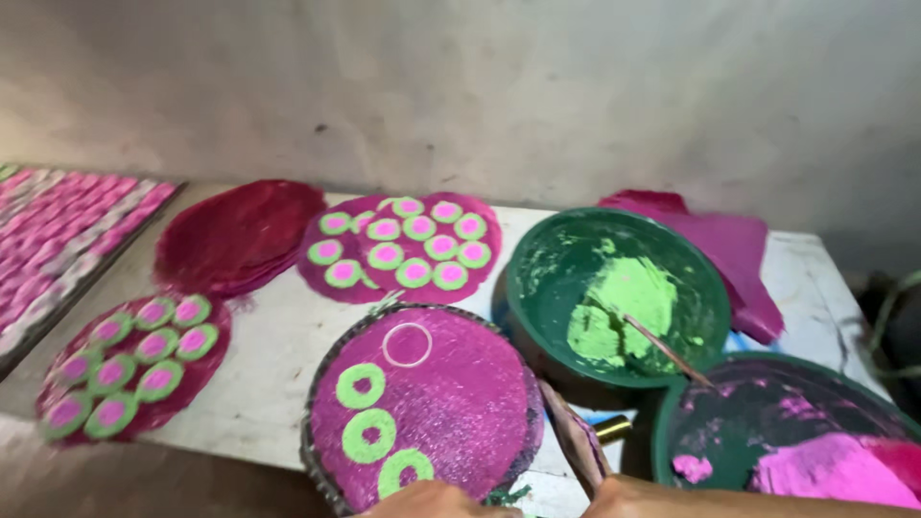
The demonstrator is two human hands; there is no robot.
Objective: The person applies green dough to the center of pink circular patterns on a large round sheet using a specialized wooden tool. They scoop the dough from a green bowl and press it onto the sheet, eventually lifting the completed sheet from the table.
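A round magenta disc (451,403) lies in a mesh-rimmed tray in front of me, with three green rings (368,435) and a thin white ring (407,344) on it. Only the top of my left hand (436,501) shows at the bottom edge, against the near rim of that tray, and its fingers are hidden. My right hand (628,499) enters at the bottom right and grips a flat magenta-stained tool (574,436) that slants up beside the disc.
A green bowl of green paste (537,278) holds a thin stick (667,350). A second bowl (672,422) with pink paste stands at the right. Finished discs with green-and-pink dots (403,245), (134,360), a stack of dark red discs (235,235), magenta sheets (734,245) and a board of pink pieces (58,235) surround them.
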